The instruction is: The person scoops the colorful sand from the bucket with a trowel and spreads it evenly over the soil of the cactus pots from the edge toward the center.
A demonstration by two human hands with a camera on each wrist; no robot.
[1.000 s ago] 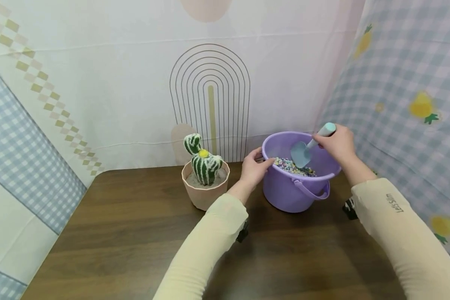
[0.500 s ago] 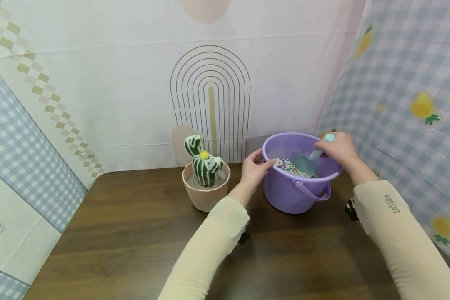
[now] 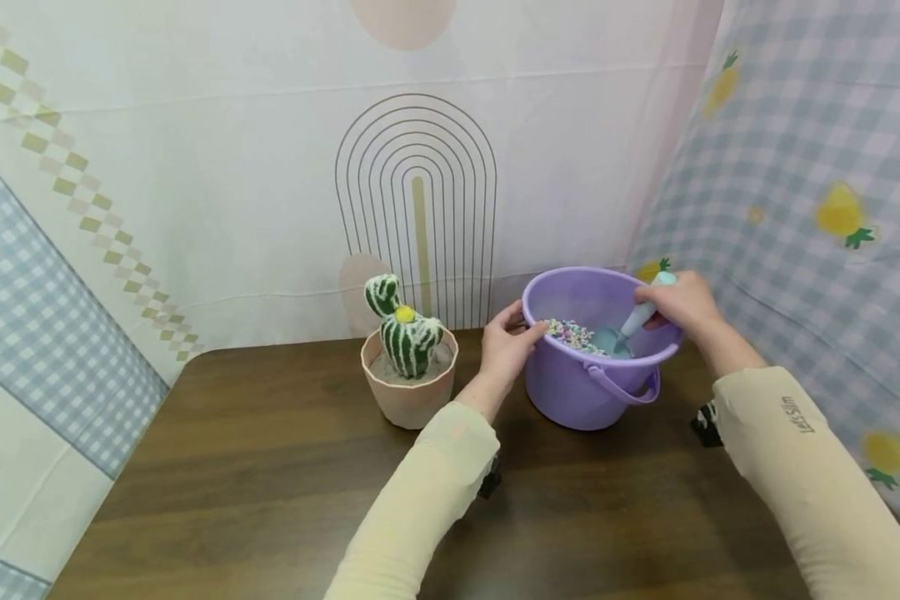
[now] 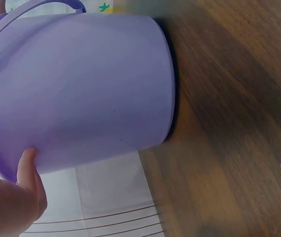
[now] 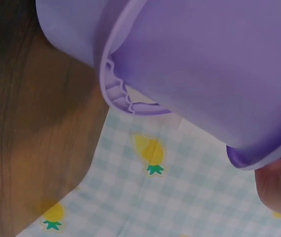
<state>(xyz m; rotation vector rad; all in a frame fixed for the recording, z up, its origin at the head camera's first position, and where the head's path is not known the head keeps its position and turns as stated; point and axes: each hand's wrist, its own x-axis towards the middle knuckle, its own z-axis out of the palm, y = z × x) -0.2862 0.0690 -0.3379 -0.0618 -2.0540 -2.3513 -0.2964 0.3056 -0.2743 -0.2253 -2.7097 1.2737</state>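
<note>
A purple bucket (image 3: pixel 577 392) stands on the table, with small pastel beads (image 3: pixel 570 332) inside. My left hand (image 3: pixel 504 350) grips its rim on the left side, thumb over the edge and fingers against the outer wall; the left wrist view shows fingers (image 4: pixel 28 170) touching that wall. With my right hand (image 3: pixel 682 304) I hold a small light-blue shovel (image 3: pixel 640 318) by its handle, over the bucket's right rim. The shovel's blade is low in the bucket among the beads, partly hidden by the front rim. In the right wrist view the bucket (image 5: pixel 214 74) hides most of the hand (image 5: pixel 278 190).
Left of the bucket, a knitted cactus (image 3: pixel 408 343) with a yellow flower stands in a pale pink pot (image 3: pixel 408 400). The brown wooden table (image 3: pixel 270 500) meets a printed cloth (image 3: pixel 255 208) at the back and a checked cloth (image 3: pixel 780 275) at right.
My right hand has lowered the shovel, its blade sinking from above the beads into them, and the handle has come down with it. The left hand stays on the rim.
</note>
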